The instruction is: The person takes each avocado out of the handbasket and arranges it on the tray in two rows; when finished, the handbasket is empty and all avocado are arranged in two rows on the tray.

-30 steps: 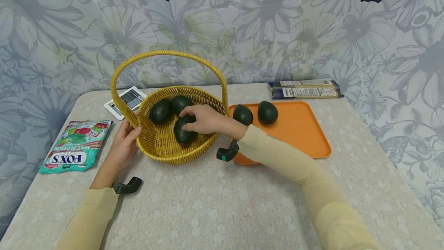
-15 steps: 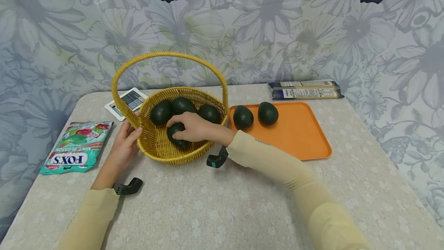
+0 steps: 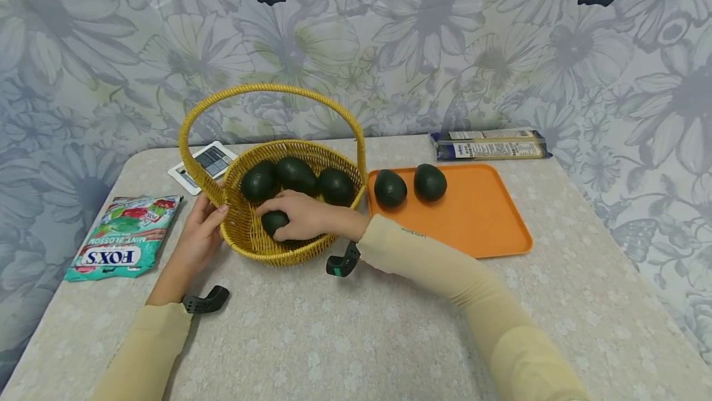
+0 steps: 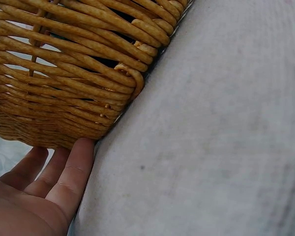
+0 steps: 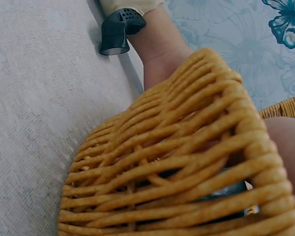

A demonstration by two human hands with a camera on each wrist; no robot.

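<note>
A yellow wicker basket (image 3: 280,257) with a tall handle stands left of centre. My left hand (image 3: 198,228) grips its left side, thumb over the rim at the foot of the handle. In the left wrist view its fingers (image 4: 73,177) lie against the outer weave (image 4: 64,83). Inside the basket my right hand (image 3: 305,215) holds a dark green avocado (image 3: 274,223) near the front, partly covered by the fingers. Behind it lie other avocados: one at left (image 3: 259,181), one in the middle (image 3: 296,175) and one at right (image 3: 336,186). The wicker wall (image 5: 162,162) hides most of the right wrist view.
An orange tray (image 3: 473,222) right of the basket bears two avocados, a left one (image 3: 390,189) and a right one (image 3: 429,182). Behind it lies a long clear packet (image 3: 489,144). A teal Fox's bag (image 3: 125,237) and a white card-like item (image 3: 206,165) are at left.
My right hand has moved left and toward the front of the basket with the avocado in its grip. The avocado at the basket's right has come into view. The left hand stays at the rim.
</note>
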